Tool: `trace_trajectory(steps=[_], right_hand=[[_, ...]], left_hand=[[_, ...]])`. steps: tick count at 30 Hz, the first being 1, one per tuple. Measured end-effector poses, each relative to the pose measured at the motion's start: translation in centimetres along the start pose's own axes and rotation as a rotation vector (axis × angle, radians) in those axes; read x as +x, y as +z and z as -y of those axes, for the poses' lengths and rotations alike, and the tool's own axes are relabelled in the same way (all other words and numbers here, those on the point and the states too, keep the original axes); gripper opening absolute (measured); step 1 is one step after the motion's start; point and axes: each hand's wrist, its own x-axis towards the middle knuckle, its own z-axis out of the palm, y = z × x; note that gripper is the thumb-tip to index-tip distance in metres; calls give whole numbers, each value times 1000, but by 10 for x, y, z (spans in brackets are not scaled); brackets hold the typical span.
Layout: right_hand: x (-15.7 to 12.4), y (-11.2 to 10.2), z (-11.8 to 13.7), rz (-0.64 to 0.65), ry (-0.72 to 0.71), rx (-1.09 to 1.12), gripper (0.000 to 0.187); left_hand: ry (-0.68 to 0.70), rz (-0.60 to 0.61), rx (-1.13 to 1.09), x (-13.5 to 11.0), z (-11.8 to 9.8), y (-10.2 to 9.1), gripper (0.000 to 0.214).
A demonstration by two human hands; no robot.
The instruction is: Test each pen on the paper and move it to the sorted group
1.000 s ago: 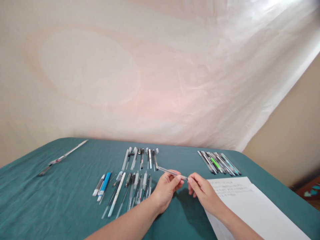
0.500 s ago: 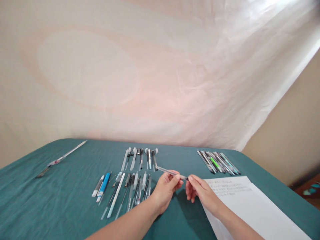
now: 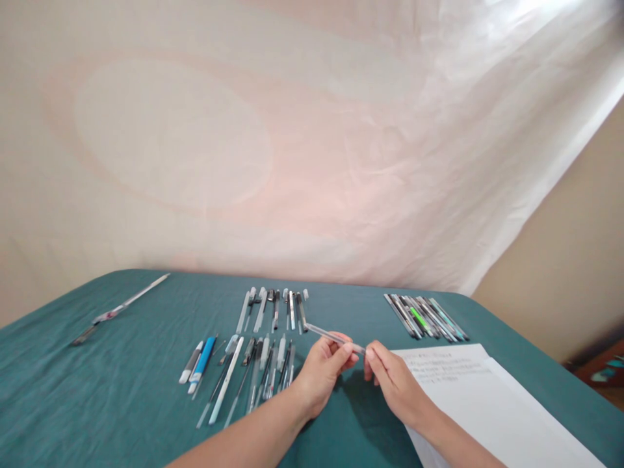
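Observation:
A clear pen barrel (image 3: 322, 331) slants between my two hands above the table. My left hand (image 3: 322, 369) is closed around its middle, thumb on top. At the barrel's near right end, my right hand (image 3: 394, 378) pinches with thumb and fingers, covering the tip. To the left of my left hand lie several pen parts (image 3: 266, 364), among them clear barrels, caps and thin refills. Farther back, another row of pen parts (image 3: 272, 311) reaches almost to the raised end of the barrel.
White sheets of paper (image 3: 482, 396) with handwriting lie under and beyond my right forearm. A bundle of pens (image 3: 426, 317) sits at the back right. Two correction pens (image 3: 202, 365), one blue, lie left. A long thin item (image 3: 121, 309) rests far left on the green cloth (image 3: 121, 390).
My right hand has closed more over the barrel's end, and the dark tip seen before is now hidden. The left hand has stayed almost still.

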Motion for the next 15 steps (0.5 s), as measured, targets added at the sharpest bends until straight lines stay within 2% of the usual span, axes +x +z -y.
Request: trace_trajectory(steps=[3, 6, 13, 15], right_hand=[[3, 4, -2, 57, 116, 259, 45], [6, 4, -3, 85, 170, 382, 47], [5, -5, -1, 7, 67, 208, 33], [5, -4, -1, 20, 66, 190, 36]], left_hand=[[1, 11, 11, 0, 0, 0, 32], [-5, 12, -7, 1, 0, 0, 32], [-27, -40, -40, 2, 0, 0, 35], [-24, -25, -28, 2, 0, -1, 34]])
